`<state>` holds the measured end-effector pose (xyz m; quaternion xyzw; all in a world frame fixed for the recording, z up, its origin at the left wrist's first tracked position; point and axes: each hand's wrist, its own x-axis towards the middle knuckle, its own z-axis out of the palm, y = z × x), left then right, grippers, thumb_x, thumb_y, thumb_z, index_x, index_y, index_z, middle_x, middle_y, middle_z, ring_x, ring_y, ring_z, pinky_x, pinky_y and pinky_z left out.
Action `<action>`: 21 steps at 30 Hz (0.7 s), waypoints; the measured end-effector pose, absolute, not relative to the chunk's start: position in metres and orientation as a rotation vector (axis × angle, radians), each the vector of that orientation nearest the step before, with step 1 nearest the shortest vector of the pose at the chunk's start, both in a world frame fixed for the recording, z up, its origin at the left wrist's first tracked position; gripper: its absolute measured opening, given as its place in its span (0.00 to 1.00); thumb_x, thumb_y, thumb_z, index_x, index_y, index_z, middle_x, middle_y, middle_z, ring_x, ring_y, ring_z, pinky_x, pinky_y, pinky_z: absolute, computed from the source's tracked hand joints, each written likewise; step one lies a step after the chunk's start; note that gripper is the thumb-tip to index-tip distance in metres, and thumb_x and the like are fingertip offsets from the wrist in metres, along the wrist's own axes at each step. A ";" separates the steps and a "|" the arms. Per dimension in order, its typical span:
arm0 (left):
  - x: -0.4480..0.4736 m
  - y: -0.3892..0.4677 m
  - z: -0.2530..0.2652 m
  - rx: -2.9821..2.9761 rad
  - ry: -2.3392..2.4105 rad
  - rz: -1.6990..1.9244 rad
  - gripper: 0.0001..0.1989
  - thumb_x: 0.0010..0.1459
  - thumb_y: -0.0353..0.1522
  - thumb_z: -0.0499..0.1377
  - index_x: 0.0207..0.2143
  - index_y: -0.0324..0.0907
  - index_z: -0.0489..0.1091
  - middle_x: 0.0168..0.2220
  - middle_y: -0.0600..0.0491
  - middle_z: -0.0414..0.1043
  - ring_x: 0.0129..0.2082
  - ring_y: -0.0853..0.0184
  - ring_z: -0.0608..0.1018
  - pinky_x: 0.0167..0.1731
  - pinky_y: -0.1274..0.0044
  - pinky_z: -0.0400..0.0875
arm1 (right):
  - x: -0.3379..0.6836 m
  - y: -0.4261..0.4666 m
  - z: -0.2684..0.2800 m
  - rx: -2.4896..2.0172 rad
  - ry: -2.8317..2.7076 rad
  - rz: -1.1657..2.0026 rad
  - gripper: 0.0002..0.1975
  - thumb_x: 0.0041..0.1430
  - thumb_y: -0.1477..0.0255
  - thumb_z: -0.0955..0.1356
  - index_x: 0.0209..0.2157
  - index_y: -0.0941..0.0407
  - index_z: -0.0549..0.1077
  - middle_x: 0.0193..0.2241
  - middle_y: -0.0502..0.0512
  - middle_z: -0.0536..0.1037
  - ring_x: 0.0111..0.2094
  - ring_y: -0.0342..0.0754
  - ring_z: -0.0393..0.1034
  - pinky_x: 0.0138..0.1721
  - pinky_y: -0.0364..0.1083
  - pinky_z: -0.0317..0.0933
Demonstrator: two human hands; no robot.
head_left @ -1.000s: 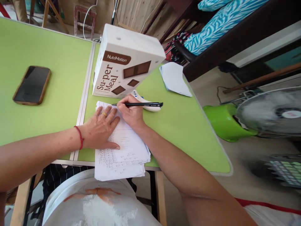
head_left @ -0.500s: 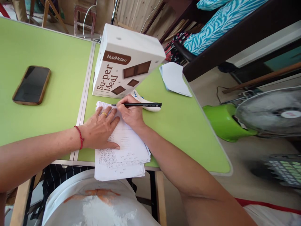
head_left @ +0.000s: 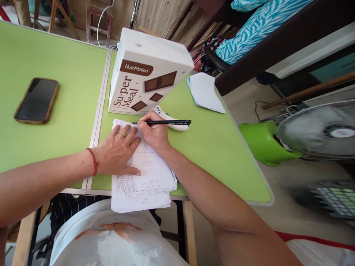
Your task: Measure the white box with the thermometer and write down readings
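Observation:
My right hand (head_left: 155, 132) grips a black pen (head_left: 172, 122), its tip touching the top part of a stack of white paper sheets (head_left: 151, 168). Dense handwriting runs down the left side of the top sheet. Flat across that sheet lies my left hand (head_left: 118, 153), fingers spread, with a gold ring and a red cord bracelet. Just beyond the paper stands a white box (head_left: 163, 79) marked NutriMotion Su-per Meal. Partly hidden behind my right hand and the pen is a white curved object with blue dots (head_left: 181, 128).
A phone in a brown case (head_left: 37, 100) rests on the left half of the green table (head_left: 222, 159). Folded white paper (head_left: 206, 92) lies near the far right edge. On the floor to the right are a green stool (head_left: 255, 142) and a fan (head_left: 321, 131).
The view has shifted very slightly. Both hands, the pen and the paper hold nearly the same positions.

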<state>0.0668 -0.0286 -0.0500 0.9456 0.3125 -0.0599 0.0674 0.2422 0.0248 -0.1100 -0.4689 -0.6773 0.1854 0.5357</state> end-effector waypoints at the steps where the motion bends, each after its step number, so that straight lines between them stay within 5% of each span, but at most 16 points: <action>1: 0.067 -0.029 -0.050 2.850 0.941 -0.178 0.51 0.62 0.57 0.58 0.70 0.25 0.54 0.71 0.24 0.50 0.72 0.34 0.54 0.68 0.49 0.50 | 0.242 0.025 -0.110 -1.116 -1.613 0.446 0.06 0.52 0.73 0.66 0.23 0.51 0.67 0.19 0.44 0.70 0.23 0.44 0.63 0.28 0.46 0.61; 21: 0.067 -0.028 -0.050 2.849 0.950 -0.195 0.51 0.62 0.58 0.58 0.70 0.26 0.54 0.71 0.25 0.49 0.72 0.35 0.54 0.69 0.49 0.49 | 0.244 0.024 -0.110 -1.192 -1.636 0.447 0.08 0.52 0.77 0.66 0.23 0.51 0.65 0.19 0.43 0.67 0.24 0.43 0.61 0.29 0.45 0.61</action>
